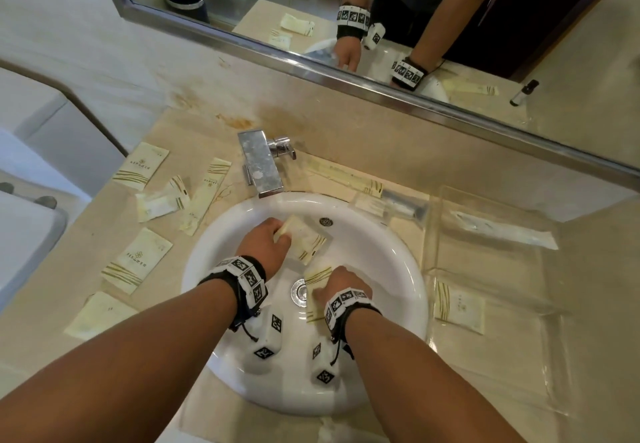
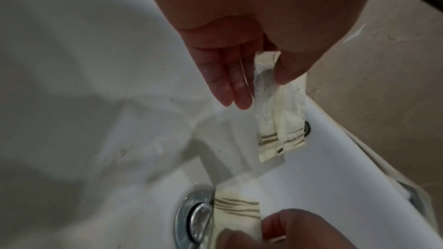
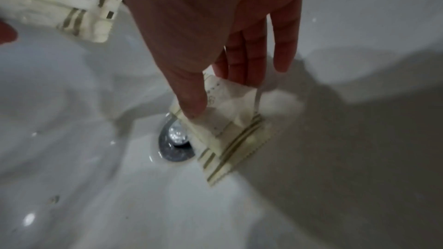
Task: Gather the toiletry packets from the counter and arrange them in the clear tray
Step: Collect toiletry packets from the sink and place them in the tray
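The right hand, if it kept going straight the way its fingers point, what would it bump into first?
Probably the white sink basin beside the drain. The right hand points down into the bowl, pinching cream packets that hang below its fingers, so these likely touch first; depth is unclear.

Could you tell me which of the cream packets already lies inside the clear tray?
The square packet with gold stripes, lying flat in the near part of the clear tray, right of the sink. The other cream packets are left of the sink or in the hands.
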A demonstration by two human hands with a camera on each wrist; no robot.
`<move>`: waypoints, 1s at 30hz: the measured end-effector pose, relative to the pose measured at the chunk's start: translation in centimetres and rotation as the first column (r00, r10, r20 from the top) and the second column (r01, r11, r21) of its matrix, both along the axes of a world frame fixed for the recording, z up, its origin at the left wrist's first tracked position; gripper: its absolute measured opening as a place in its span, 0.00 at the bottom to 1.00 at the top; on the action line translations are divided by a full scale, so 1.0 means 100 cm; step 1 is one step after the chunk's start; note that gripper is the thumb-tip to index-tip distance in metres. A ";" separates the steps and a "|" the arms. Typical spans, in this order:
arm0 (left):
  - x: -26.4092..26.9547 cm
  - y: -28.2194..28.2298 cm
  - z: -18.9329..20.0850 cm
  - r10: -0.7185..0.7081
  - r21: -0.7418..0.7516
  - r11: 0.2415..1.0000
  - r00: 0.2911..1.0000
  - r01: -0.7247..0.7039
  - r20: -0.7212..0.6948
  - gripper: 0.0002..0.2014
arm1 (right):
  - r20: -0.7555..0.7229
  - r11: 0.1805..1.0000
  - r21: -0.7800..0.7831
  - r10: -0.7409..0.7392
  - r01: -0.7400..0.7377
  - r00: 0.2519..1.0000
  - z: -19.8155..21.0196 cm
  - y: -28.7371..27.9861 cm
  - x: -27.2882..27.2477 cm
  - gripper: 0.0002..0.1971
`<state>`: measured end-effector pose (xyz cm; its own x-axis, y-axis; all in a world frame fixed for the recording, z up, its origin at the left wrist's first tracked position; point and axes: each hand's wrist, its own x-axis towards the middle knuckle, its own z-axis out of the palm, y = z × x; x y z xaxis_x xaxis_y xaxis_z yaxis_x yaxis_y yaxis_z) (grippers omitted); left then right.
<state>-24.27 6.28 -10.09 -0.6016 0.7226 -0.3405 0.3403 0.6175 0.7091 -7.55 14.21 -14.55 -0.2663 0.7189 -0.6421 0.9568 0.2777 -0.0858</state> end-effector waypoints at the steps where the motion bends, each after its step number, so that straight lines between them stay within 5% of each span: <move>1: 0.001 -0.003 -0.003 0.005 0.007 1.000 1.000 -0.006 0.006 0.07 | 0.019 1.000 0.015 0.014 -0.014 1.000 -0.004 -0.004 0.000 0.24; 4: 0.004 -0.011 -0.007 0.018 0.017 1.000 1.000 -0.018 0.019 0.07 | 0.065 0.997 0.041 0.056 -0.058 0.996 -0.013 -0.009 -0.001 0.29; 11: 0.001 -0.019 -0.004 0.034 -0.011 0.999 0.998 -0.034 0.049 0.08 | -0.009 0.971 -0.070 0.230 -0.231 0.973 -0.004 -0.010 -0.005 0.05; 13: 0.000 -0.021 -0.003 0.033 -0.025 0.999 0.998 -0.032 0.047 0.08 | -0.035 0.947 -0.107 0.302 -0.304 0.953 -0.002 -0.006 -0.007 0.09; 18: 0.002 -0.025 0.011 0.059 -0.056 0.997 0.994 -0.054 0.097 0.08 | -0.267 0.969 -0.234 0.017 -0.082 0.964 0.015 0.006 -0.001 0.04; 22: 0.005 -0.023 0.033 0.104 -0.072 0.993 0.983 -0.094 0.154 0.09 | -0.492 0.909 -0.412 -0.284 0.068 0.823 0.050 0.016 0.013 0.19; 25: 0.013 -0.020 0.050 0.140 -0.113 0.987 0.956 -0.114 0.258 0.09 | -0.590 0.888 -0.451 -0.374 0.092 0.715 0.076 0.022 0.022 0.15; 30: 0.029 -0.005 0.077 0.005 -0.142 0.988 0.927 0.053 0.374 0.10 | -0.684 0.913 -0.365 -0.394 0.180 0.613 0.115 0.036 0.029 0.10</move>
<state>-21.36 5.77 -2.37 -0.3938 0.6597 -0.6401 0.0854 0.7196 0.6891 -4.61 17.78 -3.07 -0.5279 0.6969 -0.4855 0.5706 -0.1324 -0.8105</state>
